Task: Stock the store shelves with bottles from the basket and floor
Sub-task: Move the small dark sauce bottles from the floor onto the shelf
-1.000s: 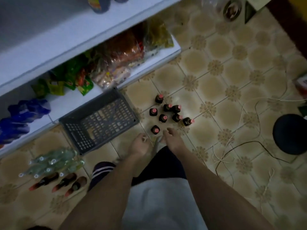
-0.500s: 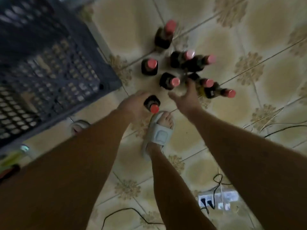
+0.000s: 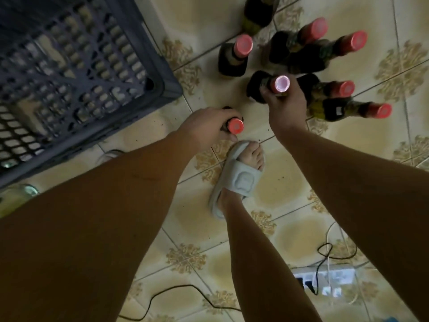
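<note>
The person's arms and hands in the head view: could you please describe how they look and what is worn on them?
Both forearms are bare, with no sleeves in view. The left hand and right hand wear no gloves, and no rings, watch or bracelets show. The dim light hides finer detail. A pale slide sandal is worn on the one visible foot.

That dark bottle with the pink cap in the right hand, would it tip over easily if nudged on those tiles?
Probably yes. The bottle looks tall and narrow, so a sideways nudge could topple it. It stands close to the other bottles, so it might knock them too. It looks full of dark liquid, likely heavy for its size. The right hand grips near the cap, which should steady it.
</note>
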`<state>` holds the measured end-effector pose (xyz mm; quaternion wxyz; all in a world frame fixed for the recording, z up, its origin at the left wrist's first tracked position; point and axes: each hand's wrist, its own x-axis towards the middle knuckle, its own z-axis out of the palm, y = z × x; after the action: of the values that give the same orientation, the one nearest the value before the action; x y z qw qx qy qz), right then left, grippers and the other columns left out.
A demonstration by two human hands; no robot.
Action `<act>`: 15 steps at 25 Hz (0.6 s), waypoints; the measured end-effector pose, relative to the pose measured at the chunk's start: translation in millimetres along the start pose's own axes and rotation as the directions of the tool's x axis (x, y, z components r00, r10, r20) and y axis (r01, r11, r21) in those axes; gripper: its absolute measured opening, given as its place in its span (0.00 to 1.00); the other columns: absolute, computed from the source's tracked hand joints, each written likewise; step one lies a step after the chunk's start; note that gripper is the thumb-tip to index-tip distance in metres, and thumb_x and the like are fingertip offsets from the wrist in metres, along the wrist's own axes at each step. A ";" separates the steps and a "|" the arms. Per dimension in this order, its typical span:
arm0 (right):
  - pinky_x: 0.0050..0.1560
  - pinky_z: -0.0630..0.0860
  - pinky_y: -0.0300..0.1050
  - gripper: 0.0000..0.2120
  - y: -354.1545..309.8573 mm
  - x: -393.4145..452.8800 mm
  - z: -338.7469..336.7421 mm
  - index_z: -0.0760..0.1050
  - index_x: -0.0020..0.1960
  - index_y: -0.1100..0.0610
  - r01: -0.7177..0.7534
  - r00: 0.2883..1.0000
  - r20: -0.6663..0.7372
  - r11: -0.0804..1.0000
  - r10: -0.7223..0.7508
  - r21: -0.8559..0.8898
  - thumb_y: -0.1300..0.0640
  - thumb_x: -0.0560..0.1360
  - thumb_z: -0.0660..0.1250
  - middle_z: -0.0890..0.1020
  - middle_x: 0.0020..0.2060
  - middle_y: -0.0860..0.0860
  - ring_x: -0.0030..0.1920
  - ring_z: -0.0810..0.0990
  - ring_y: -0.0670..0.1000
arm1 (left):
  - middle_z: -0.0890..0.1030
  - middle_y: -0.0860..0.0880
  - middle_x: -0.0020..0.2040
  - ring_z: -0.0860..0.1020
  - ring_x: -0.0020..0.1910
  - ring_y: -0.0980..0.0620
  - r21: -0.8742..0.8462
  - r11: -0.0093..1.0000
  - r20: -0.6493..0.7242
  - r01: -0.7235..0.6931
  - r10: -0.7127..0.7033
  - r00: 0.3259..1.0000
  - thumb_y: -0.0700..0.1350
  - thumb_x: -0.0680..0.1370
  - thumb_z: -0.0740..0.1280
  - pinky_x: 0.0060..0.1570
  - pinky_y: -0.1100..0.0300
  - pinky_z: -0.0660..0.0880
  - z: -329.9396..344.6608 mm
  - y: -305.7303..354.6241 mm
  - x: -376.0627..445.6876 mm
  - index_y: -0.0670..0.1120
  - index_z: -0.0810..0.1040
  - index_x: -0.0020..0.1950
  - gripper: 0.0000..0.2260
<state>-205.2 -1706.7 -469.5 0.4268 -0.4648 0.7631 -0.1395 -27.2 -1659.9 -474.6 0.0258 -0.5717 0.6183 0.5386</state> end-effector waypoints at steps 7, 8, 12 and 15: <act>0.44 0.68 0.40 0.13 -37.1 -47.8 -32.5 0.75 0.58 0.58 0.031 0.999 0.044 1.000 -0.031 0.001 0.55 0.76 0.69 0.80 0.48 0.49 0.48 0.76 0.48 | 0.83 0.52 0.52 0.79 0.51 0.51 -0.128 0.992 -0.172 0.022 -0.044 0.984 0.59 0.72 0.73 0.49 0.52 0.75 -48.8 -0.1 -62.5 0.55 0.78 0.58 0.18; 0.44 0.69 0.41 0.11 -49.7 -62.2 -43.3 0.75 0.56 0.58 0.035 0.998 0.052 0.999 -0.036 0.009 0.55 0.76 0.69 0.80 0.47 0.50 0.48 0.76 0.49 | 0.83 0.51 0.51 0.79 0.50 0.50 -0.157 0.987 -0.191 0.043 -0.073 0.979 0.59 0.72 0.72 0.47 0.54 0.74 -60.1 4.7 -77.8 0.54 0.79 0.57 0.17; 0.48 0.69 0.44 0.12 -142.4 -139.4 -118.6 0.71 0.57 0.59 0.113 0.978 0.177 0.993 -0.106 -0.030 0.52 0.79 0.66 0.78 0.49 0.52 0.49 0.76 0.52 | 0.81 0.49 0.48 0.79 0.50 0.49 -0.388 0.918 -0.287 0.084 -0.207 0.935 0.58 0.74 0.70 0.50 0.55 0.74 -134.5 69.5 -176.0 0.49 0.77 0.52 0.15; 0.49 0.68 0.41 0.16 -243.8 -215.4 -193.1 0.67 0.63 0.58 0.220 0.938 0.280 0.975 -0.203 -0.030 0.49 0.81 0.61 0.76 0.50 0.49 0.51 0.74 0.49 | 0.78 0.50 0.47 0.76 0.49 0.51 -0.426 0.904 -0.421 0.048 -0.245 0.873 0.52 0.79 0.67 0.44 0.67 0.69 -207.0 149.5 -276.9 0.47 0.74 0.53 0.09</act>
<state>-168.2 -1692.7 -93.2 0.4968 -0.5717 0.6460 -0.0951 79.4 -1650.8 -113.5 -0.1996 -0.7229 0.4361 0.4974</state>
